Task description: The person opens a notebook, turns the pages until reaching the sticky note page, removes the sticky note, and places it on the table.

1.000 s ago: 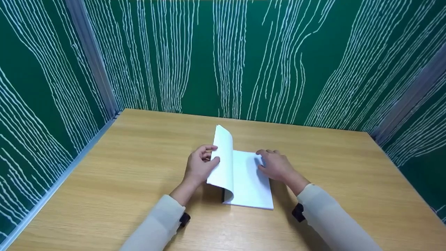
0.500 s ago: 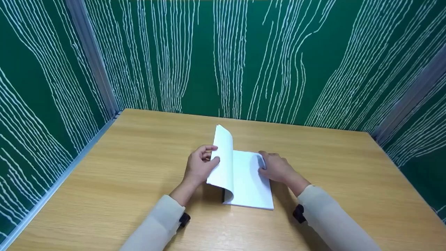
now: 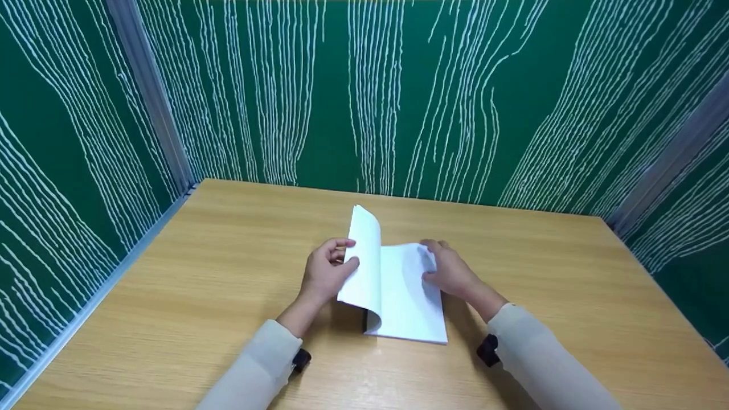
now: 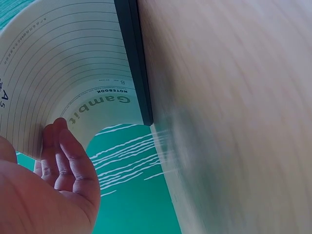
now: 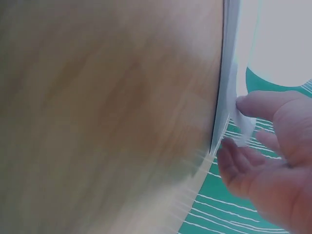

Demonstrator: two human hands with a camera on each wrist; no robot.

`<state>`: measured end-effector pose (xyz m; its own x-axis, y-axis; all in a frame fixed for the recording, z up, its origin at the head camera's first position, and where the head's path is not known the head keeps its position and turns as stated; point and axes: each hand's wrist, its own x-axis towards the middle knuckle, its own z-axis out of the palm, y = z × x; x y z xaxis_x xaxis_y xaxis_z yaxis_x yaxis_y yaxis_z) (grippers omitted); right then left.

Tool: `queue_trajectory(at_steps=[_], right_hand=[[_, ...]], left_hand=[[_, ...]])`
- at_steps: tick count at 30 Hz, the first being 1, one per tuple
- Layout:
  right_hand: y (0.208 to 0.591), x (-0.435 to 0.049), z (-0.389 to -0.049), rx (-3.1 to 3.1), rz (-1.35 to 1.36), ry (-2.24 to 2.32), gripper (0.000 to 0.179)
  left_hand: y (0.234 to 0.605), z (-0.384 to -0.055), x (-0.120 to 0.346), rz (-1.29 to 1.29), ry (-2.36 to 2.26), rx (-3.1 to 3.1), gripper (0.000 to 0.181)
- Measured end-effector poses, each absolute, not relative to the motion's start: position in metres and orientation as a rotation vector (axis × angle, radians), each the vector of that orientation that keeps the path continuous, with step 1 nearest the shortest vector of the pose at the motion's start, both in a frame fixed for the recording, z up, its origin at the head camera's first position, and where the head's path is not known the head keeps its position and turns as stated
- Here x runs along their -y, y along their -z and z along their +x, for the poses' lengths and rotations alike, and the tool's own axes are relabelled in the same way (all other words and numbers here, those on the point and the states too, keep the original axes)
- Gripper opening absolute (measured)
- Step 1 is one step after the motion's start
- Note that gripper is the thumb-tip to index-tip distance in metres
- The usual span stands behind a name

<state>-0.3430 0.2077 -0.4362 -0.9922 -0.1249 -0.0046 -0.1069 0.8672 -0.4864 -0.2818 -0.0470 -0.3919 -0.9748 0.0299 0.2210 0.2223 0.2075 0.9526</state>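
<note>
A notebook [image 3: 412,313] with white pages lies open on the table, its block flat on the right. My left hand [image 3: 326,272] grips the raised cover and turned pages [image 3: 364,267], thumb on the page side and fingers behind, so they stand up in a curl. In the left wrist view the lined cover [image 4: 92,63] carries "Gambit" and "NOTEBOOK", beside a dark spine [image 4: 132,58]. At the far right corner my right hand [image 3: 455,274] pinches a page; the right wrist view has this lifted page [image 5: 243,127] between thumb and fingers.
The wooden table [image 3: 228,245] extends around the notebook on all sides. Green panels [image 3: 330,114] with white wavy lines rise behind and beside it, joined by grey posts [image 3: 154,91]. Dark wrist cameras [image 3: 302,359] sit under both sleeves.
My right hand has taken the page by its far right corner and raised that edge slightly, so the page now bows. The left hand keeps the cover and turned pages in place.
</note>
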Motion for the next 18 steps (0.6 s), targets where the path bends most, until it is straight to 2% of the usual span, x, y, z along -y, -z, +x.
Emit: queue_trajectory(at_steps=[5, 10, 12, 18], right_hand=[[0.432, -0.211, -0.344, -3.056, -0.188, 0.931, 0.079], [0.428, -0.212, -0.344, -2.985, -0.091, 1.106, 0.073], [0.427, -0.212, -0.343, -2.968, -0.075, 1.147, 0.065], [0.423, -0.208, -0.34, -2.9, -0.161, 1.221, 0.027]], left_hand=[[0.401, -0.29, 0.048, -0.251, 1.892, 2.307, 0.029], [0.42, -0.304, 0.049, -0.258, 1.888, 2.297, 0.027], [0.422, -0.305, 0.049, -0.257, 1.879, 2.29, 0.026], [0.422, -0.305, 0.048, -0.247, 1.869, 2.288, 0.026]])
